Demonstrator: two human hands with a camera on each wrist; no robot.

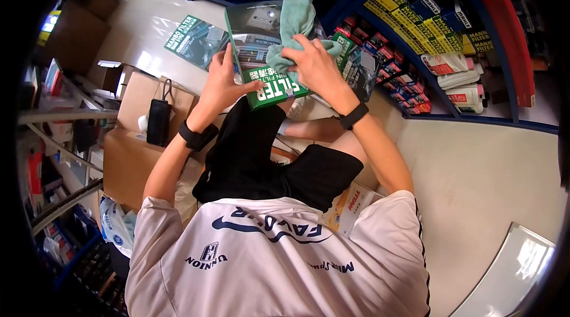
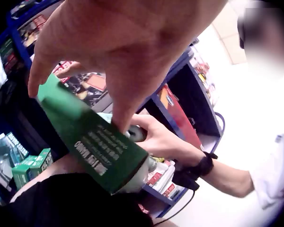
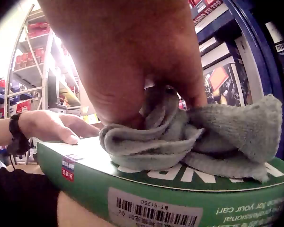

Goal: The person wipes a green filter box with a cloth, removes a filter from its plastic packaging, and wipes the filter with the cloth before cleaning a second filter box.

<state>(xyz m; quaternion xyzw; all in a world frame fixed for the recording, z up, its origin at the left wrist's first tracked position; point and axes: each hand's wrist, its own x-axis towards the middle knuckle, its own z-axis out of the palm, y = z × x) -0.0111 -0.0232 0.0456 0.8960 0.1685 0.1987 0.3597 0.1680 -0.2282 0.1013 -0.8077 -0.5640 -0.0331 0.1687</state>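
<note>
A green filter box (image 1: 259, 88) with a car-interior picture lies tilted over the person's lap. My left hand (image 1: 224, 82) grips its near left edge, thumb on the printed face and fingers along the side; the left wrist view shows the box's green side (image 2: 92, 142) under that hand. Bunched on the box's top is a grey-green cloth (image 3: 151, 137), pinched by my right hand (image 1: 317, 67). One end of the cloth flops toward the far edge of the box. A barcode label (image 3: 154, 210) shows on the box's side in the right wrist view.
Another filter box (image 1: 196, 41) lies on the floor at the far left. Cardboard boxes (image 1: 133, 165) with a black device (image 1: 158, 121) on top stand to the left. Blue shelving (image 1: 409, 116) full of boxed parts rises on the right. A white panel (image 1: 510, 275) lies at lower right.
</note>
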